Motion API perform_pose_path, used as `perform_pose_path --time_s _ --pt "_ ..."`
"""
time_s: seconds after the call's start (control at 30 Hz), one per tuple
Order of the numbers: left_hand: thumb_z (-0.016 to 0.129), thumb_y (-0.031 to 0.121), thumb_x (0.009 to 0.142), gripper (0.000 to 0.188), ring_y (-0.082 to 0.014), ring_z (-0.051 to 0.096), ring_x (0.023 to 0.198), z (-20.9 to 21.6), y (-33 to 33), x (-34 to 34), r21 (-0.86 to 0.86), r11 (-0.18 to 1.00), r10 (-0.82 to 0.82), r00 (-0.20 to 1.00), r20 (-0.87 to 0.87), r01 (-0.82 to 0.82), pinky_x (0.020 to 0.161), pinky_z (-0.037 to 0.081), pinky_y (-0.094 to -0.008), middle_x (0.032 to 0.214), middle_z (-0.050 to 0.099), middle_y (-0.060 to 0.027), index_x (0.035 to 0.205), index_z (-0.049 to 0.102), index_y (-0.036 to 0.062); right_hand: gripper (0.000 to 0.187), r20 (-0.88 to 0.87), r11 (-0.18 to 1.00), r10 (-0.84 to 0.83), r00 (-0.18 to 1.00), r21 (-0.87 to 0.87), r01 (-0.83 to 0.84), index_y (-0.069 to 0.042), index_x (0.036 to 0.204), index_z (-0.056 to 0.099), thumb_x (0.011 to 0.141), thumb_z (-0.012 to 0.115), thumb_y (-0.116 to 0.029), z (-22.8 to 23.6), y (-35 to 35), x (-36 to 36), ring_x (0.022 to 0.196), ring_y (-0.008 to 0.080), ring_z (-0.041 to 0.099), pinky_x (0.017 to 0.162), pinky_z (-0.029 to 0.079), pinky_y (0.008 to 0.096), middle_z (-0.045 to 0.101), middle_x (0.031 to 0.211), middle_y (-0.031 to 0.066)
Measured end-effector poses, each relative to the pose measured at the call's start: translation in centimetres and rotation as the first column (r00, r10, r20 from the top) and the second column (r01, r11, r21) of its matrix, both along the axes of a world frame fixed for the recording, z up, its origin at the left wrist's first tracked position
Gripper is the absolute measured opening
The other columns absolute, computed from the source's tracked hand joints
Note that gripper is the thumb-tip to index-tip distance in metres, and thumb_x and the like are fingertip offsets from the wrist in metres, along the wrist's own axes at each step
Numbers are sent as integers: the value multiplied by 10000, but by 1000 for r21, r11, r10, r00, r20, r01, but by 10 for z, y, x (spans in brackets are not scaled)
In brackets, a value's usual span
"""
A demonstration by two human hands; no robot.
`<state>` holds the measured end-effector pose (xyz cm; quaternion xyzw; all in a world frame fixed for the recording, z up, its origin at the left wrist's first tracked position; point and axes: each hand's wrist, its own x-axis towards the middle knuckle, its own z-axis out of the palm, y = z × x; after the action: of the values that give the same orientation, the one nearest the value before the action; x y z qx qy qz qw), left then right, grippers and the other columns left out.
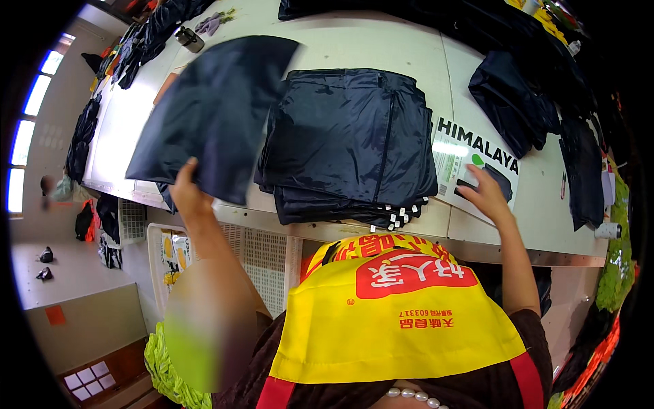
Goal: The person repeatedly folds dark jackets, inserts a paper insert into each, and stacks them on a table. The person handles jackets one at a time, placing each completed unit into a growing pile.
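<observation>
A dark navy folded garment (214, 112) is raised over the left part of the table, its edges slightly blurred. My left hand (188, 189) grips it by its near lower edge, fingers closed. To the right of it lies a neat stack of folded dark garments (340, 140), with a waistband and a long seam on the top one and small white tags at the near edge. My right hand (485, 194) is over a flat white printed sheet (470, 153) right of the stack, fingers spread and holding nothing. Whether the fingertips touch the sheet I cannot tell.
The light table (375, 41) ends in a front edge near my yellow apron (388, 327). Loose dark garments (511, 102) lie at the right and far side. A metal bottle (189, 39) stands far left, a thread spool (608, 230) right. Below sits a white plastic basket (262, 266).
</observation>
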<state>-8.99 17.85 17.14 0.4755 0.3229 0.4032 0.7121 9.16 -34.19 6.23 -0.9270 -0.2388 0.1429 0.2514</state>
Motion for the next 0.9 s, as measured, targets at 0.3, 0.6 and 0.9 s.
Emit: perform_pose_path --time_s 0.3,0.6,0.9 --pt "620 103 806 401 -303 516 1074 -124 204 19 -227 968 141 981 136 -108 888 467 -444 1152 520 -159 1153 482 -44 871 -54 860 -8 998 -509 -20 29 1357 308 658 756 -233 -4 -106 -13 1341 327 257 1083 265 354 247 1442 228" --pt "669 181 791 230 -198 575 933 -119 -114 101 548 639 -166 793 -586 540 850 434 -291 952 641 -91 964 655 29 57 246 844 339 908 -505 -178 -27 774 546 720 557 -43 -4 -113 -27 706 308 601 642 490 394 600 776 129" --pt "703 250 730 194 -294 510 936 -168 -211 109 744 280 -11 777 -629 607 792 400 -396 949 569 -101 835 637 101 74 626 979 151 765 -202 -27 -53 841 590 787 540 -49 29 -136 -4 697 305 598 610 476 393 621 805 118"
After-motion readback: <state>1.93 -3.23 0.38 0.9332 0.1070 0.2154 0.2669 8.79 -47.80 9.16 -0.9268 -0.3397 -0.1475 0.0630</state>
